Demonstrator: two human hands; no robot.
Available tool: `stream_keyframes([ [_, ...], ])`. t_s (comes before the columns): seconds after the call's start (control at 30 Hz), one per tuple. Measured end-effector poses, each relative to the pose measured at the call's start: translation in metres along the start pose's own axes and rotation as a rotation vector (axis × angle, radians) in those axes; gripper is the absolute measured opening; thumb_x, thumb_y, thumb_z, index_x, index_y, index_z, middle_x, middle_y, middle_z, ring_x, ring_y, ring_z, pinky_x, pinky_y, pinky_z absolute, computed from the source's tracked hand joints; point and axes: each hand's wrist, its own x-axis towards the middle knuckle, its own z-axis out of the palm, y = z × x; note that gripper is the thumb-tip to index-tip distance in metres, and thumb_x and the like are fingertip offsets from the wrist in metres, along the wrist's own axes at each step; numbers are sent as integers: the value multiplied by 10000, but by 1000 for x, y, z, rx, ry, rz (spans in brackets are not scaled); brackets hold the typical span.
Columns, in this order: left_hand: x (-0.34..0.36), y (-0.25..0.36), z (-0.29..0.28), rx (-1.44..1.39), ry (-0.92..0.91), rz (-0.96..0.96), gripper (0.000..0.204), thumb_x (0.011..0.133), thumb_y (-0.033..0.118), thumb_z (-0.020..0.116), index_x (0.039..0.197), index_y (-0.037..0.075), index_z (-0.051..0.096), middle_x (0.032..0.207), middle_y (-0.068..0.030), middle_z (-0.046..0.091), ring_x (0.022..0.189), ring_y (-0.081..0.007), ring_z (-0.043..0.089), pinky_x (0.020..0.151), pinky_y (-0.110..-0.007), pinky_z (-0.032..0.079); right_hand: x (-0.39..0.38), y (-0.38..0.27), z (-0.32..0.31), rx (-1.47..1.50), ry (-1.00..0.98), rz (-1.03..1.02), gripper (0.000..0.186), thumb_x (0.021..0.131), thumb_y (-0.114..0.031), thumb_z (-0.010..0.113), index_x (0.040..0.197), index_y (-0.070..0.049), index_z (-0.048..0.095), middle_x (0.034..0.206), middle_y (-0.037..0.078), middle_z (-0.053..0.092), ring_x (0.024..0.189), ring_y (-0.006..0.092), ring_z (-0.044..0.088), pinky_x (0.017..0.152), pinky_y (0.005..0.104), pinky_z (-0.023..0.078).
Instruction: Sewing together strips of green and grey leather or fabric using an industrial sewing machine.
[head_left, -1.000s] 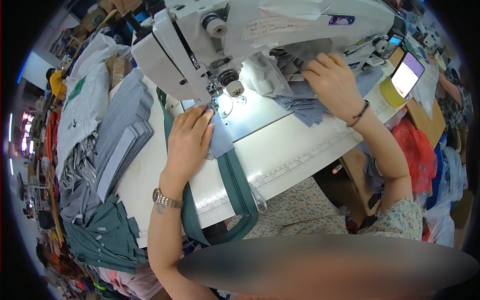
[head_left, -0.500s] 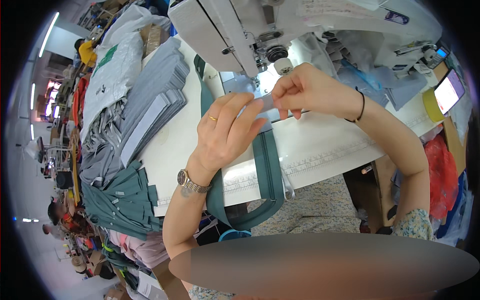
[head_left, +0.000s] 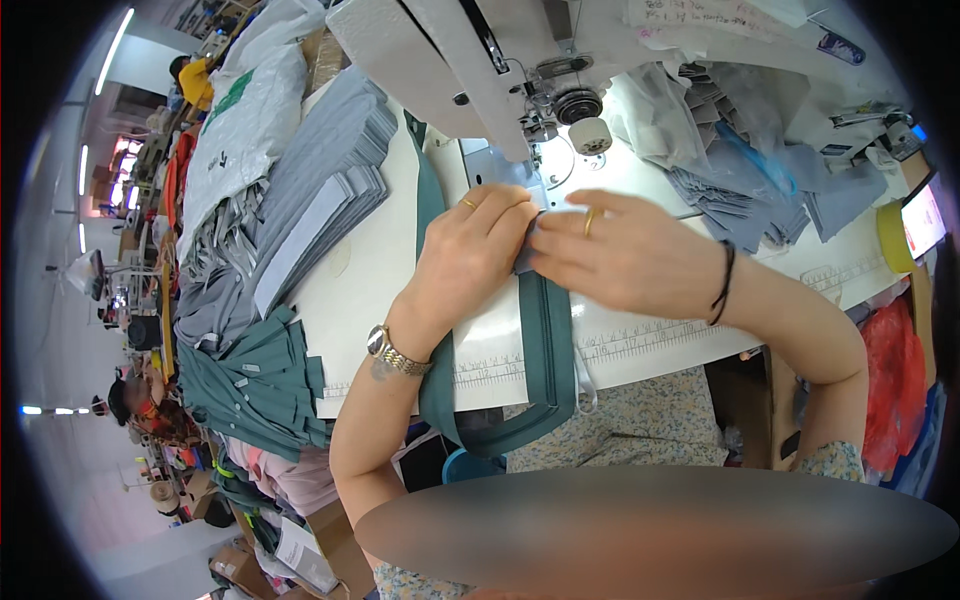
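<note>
Both hands meet at a small blue-grey piece below the needle

The left hand (head_left: 472, 250) and the right hand (head_left: 615, 252) come together just in front of the sewing machine (head_left: 450, 70). Between them shows a sliver of a blue-grey fabric piece (head_left: 523, 262), lying at the top end of a dark green strip (head_left: 548, 345). The left fingers are bent and drawn close together over the piece; the right fingers reach across toward them, slightly blurred — whether either hand pinches the cloth cannot be told, as the fingers cover it.

The green strip runs down from the piece, drops over the near edge of the white table (head_left: 350, 245) in a loop, and climbs again past the left wrist toward the machine's left side.

On the left lie a fanned stack of grey pieces (head_left: 325, 170) and a white plastic bag (head_left: 250, 115), with a heap of green garments (head_left: 250, 375) nearer the person. On the right, more blue-grey pieces (head_left: 745, 205) sit beside clear plastic, and farther over a yellow tape roll (head_left: 889, 238) stands against a lit phone (head_left: 925, 222) — well apart from the hands.
</note>
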Motion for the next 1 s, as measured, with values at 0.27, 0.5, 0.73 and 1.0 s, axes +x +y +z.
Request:
stream_keyframes([
  [0.27,0,1,1,18,-18,-7,226,755,-52,725,964,15,671,1025,-93,693,893,-272,679,740,-356,575,-4,-10,8,-137,-19,-92,287,739,-98,648,975,55,705,1029,160,703,975,257,674,922,404,551],
  [0.5,-1,3,-5,-29,-69,-10,232,785,36,711,1011,-5,673,1061,-114,683,959,-268,678,753,-345,576,-3,-12,5,-90,-16,-71,271,745,-97,647,969,49,696,1048,160,692,997,257,672,929,408,547],
  [0.73,-2,3,-8,-40,-85,-50,280,829,85,707,1083,-28,679,1138,-145,669,1025,-300,656,863,-378,554,-4,-14,8,-56,15,-49,268,757,-92,649,984,45,685,1054,150,666,1032,263,664,943,411,534],
  [1.0,-1,-14,0,-77,-69,-145,312,893,47,650,1201,-6,660,1240,-154,651,1115,-355,628,964,-427,515,2,-7,16,-42,86,77,253,758,-127,675,960,26,669,1084,126,636,1013,236,645,927,359,506],
])
